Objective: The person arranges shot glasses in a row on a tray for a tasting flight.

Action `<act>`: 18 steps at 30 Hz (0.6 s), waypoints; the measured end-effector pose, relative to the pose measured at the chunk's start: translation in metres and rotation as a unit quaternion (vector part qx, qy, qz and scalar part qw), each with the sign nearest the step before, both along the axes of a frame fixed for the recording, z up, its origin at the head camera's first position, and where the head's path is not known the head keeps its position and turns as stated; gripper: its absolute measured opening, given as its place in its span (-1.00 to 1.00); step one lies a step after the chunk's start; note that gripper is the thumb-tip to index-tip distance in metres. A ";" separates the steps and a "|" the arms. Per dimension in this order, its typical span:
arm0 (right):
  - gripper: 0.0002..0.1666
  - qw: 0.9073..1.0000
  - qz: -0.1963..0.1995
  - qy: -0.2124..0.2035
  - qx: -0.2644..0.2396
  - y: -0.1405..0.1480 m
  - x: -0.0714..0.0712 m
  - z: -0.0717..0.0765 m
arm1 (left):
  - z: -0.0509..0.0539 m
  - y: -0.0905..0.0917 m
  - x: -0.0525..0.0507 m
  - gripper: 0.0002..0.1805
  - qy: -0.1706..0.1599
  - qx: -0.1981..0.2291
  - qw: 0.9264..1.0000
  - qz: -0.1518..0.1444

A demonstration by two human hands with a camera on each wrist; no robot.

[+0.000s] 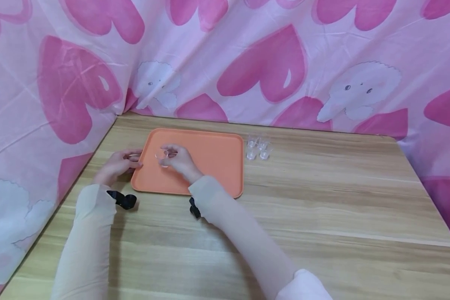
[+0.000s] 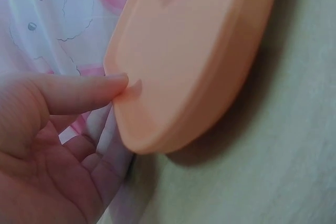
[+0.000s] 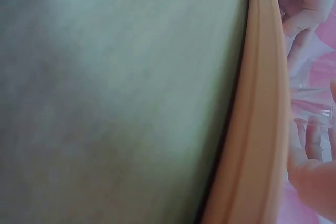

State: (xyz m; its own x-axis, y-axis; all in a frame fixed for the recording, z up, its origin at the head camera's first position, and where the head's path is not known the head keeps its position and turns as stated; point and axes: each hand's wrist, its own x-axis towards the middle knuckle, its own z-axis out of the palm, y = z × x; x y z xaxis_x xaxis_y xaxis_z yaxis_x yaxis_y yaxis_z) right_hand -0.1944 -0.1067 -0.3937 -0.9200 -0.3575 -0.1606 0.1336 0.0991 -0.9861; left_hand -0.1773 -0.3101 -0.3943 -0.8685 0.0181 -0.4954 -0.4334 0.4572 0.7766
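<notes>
An orange tray [image 1: 213, 166] lies on the wooden table. At its left edge the left hand [image 1: 118, 165] grips the rim, thumb on top and fingers beside and below, as the left wrist view shows close up. Over the left part of the tray, the right hand [image 1: 180, 161] holds a small clear cup [image 1: 161, 157] between thumb and fingers. That cup [image 3: 312, 106] shows at the right edge of the right wrist view, beside the right hand [image 3: 315, 177]. Whether its base touches the tray cannot be told.
Several small clear cups [image 1: 251, 153] stand close together just right of the tray. Pink cloth with hearts [image 1: 266, 66] hangs behind and at the left of the table [image 1: 322, 200]. Each wrist carries a black camera [image 1: 125, 201].
</notes>
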 end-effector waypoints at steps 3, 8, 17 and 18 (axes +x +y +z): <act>-0.46 1.000 0.007 -0.001 0.001 0.001 -0.001 0.000 | 0.002 0.001 -0.002 -0.25 -0.003 -0.005 1.000 -0.002; -0.37 1.000 0.014 -0.011 0.017 0.006 -0.005 -0.002 | 0.001 0.001 -0.001 -0.25 -0.003 -0.007 1.000 -0.006; -0.38 0.998 0.043 0.017 0.050 0.050 -0.015 0.020 | 0.002 0.000 0.000 -0.25 -0.016 -0.016 1.000 -0.005; -0.39 0.998 0.044 0.026 0.048 0.058 -0.016 0.025 | 0.002 0.000 0.000 -0.25 -0.016 -0.015 1.000 -0.006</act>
State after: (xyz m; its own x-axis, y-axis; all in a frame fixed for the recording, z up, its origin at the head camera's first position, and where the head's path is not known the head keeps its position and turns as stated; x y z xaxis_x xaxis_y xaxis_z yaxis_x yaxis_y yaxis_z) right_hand -0.2106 -0.0488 -0.3692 -0.8940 -0.4219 -0.1508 0.0693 0.2022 -0.9769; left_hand -0.1769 -0.3106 -0.3926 -0.8524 0.0124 -0.5227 -0.4521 0.4848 0.7488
